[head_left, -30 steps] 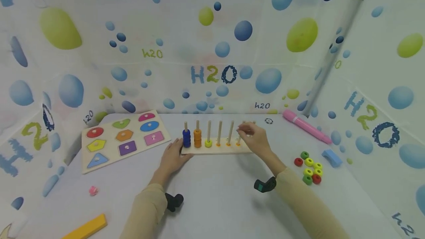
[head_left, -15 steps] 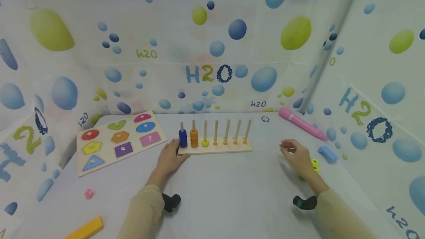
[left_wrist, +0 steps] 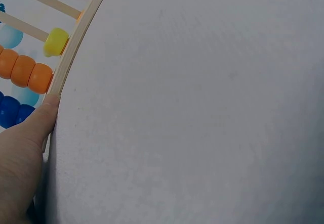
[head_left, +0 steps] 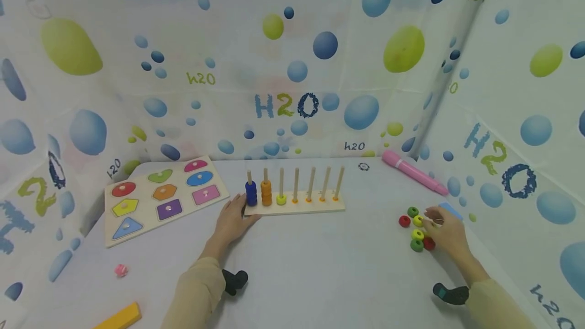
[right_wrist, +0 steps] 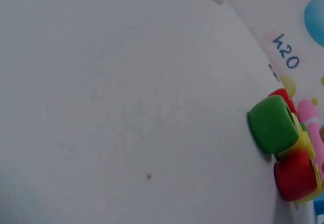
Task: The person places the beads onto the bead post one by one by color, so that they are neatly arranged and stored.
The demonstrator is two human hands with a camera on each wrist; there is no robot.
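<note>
A wooden peg board (head_left: 292,209) with several upright pegs stands at the table's middle. Blue beads (head_left: 251,194) fill most of the leftmost peg, orange beads (head_left: 266,193) the second, and one yellow bead (head_left: 281,199) sits low on the third. My left hand (head_left: 232,222) grips the board's left end, its thumb (left_wrist: 44,114) along the front edge in the left wrist view. On the right, my right hand (head_left: 448,235) is over a loose bead cluster, including a green bead (right_wrist: 273,125) and a red bead (right_wrist: 295,176). Whether its fingertips pinch a bead I cannot tell.
A shape puzzle board (head_left: 141,228) lies at the left. Behind the loose beads are a pink marker (head_left: 413,171) and a light blue block (head_left: 451,210), partly covered by my right hand. A yellow block (head_left: 120,316) and a small pink piece (head_left: 121,270) lie at the front left.
My right hand has moved from the right-hand pegs across to the loose beads on the right. The left hand keeps its place at the board's left end. The head view has shifted slightly.
</note>
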